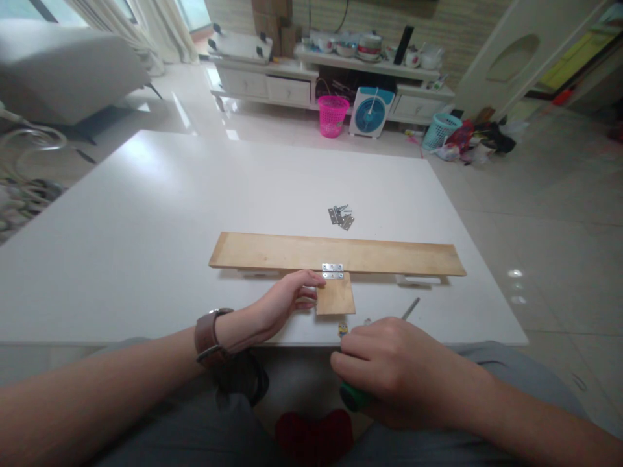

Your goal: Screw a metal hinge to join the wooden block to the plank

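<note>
A long wooden board [277, 250] lies across the white table, raised on white supports. A metal hinge [332, 271] joins its near edge to a small square wooden board [337, 299]. My left hand [287, 295] grips the small board by its left side, fingertips beside the hinge. Closed around a green-handled screwdriver [411, 308] is my right hand [389, 363], near the table's front edge. The screwdriver's shaft points away to the upper right, apart from the hinge. Most of its handle is hidden by the fingers.
Loose hinges and screws [341, 218] lie in a small pile beyond the long board. A small yellow figure [343, 329] is at the front edge of the white table [121, 259]. Across the floor stand a pink basket [333, 118] and a blue fan [370, 113].
</note>
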### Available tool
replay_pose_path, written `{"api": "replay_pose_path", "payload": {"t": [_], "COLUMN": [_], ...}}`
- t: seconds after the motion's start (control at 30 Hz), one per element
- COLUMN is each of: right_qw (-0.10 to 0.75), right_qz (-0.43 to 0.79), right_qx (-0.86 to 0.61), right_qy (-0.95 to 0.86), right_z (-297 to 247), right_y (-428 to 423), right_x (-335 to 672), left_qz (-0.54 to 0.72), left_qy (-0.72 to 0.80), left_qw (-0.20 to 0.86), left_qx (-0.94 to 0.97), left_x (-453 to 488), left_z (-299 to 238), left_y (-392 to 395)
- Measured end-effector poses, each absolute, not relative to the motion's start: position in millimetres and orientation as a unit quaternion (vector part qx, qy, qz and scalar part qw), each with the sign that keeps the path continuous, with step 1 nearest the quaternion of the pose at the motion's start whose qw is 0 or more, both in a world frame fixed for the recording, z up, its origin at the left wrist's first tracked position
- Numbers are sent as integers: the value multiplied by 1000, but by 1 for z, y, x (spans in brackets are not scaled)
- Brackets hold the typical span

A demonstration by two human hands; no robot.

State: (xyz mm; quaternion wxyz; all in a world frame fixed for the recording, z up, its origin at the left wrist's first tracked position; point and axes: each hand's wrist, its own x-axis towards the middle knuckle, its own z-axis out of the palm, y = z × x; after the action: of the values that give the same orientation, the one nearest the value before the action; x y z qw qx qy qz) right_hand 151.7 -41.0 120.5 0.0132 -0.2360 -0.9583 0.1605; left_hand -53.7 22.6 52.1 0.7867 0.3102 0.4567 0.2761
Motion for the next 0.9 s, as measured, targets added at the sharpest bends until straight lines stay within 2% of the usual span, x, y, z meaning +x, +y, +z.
{"api": "replay_pose_path", "payload": {"t": [0.9], "right_qw": [30], "right_qz": [151], "right_qx": [-235], "right_qy": [-960], "right_z": [120], "right_y": [-40], "right_x": [152], "left_qz": [336], "left_qy": [453], "left_qw": [783], "left_qx": [261], "left_x": [-58], "left_z": [49], "left_y": [27]}}
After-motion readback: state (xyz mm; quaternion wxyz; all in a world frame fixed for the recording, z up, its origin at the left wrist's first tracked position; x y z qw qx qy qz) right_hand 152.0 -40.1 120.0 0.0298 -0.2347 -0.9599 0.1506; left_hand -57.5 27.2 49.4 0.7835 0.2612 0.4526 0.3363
